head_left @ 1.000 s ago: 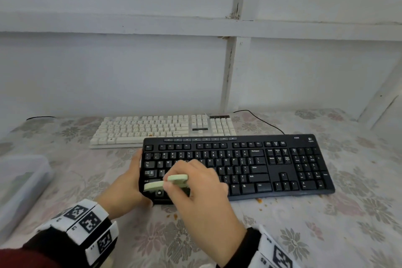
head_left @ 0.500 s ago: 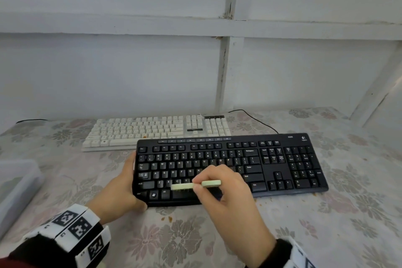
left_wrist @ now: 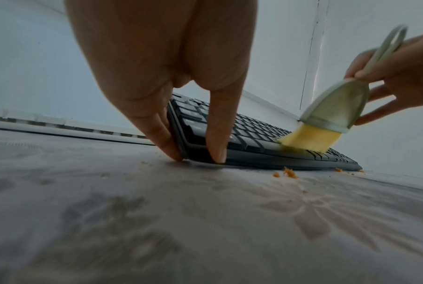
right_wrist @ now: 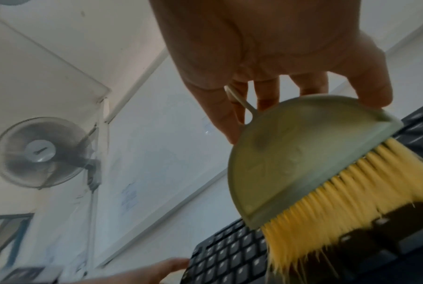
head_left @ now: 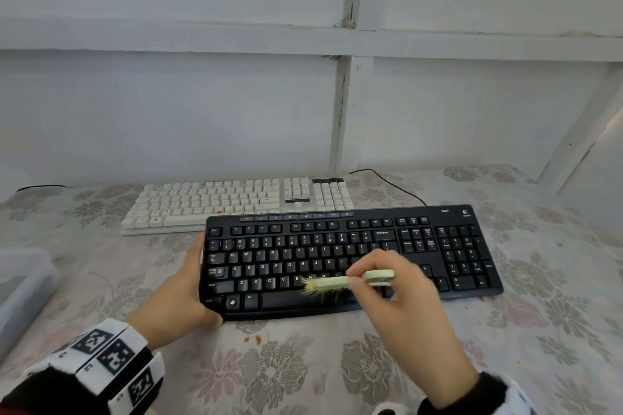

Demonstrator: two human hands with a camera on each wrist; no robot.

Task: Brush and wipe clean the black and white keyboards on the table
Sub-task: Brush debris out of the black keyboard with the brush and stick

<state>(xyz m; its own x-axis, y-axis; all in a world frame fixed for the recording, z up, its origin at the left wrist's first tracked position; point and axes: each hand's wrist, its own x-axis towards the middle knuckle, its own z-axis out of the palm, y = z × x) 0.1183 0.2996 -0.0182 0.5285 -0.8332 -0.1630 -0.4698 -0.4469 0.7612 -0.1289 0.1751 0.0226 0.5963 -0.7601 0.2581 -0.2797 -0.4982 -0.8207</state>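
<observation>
The black keyboard (head_left: 350, 259) is laid flat on the table (head_left: 505, 347), nearest the person, with the white keyboard (head_left: 236, 205) just behind it and partly overlapped at its front edge. The black keyboard's left end is gripped by the left hand (head_left: 182, 293), fingers curled round the corner and the thumb on the front edge; this grip is judged to be there so that the board does not slide under the strokes. A small brush (head_left: 340, 283) is pinched by its pale green handle in the right hand (head_left: 404, 293), and its yellow bristles (right_wrist: 339, 211) are pressed onto the bottom letter row and the space bar, splayed against the keys. The brush is tilted so that debris is swept toward the near edge, which would account for the orange crumbs (left_wrist: 288, 173) scattered on the cloth just in front of the keyboard. A few orange specks seem to lie on the white keyboard too, though the view is too coarse to be sure.

The table is covered with a pale cloth printed with faded flowers. A clear plastic container (head_left: 23, 286) is seen at the left edge. White panelled walls (head_left: 202, 111) stand behind, a black cable (head_left: 397, 189) trails from the keyboards, and a wall fan (right_wrist: 42, 151) is mounted high up.
</observation>
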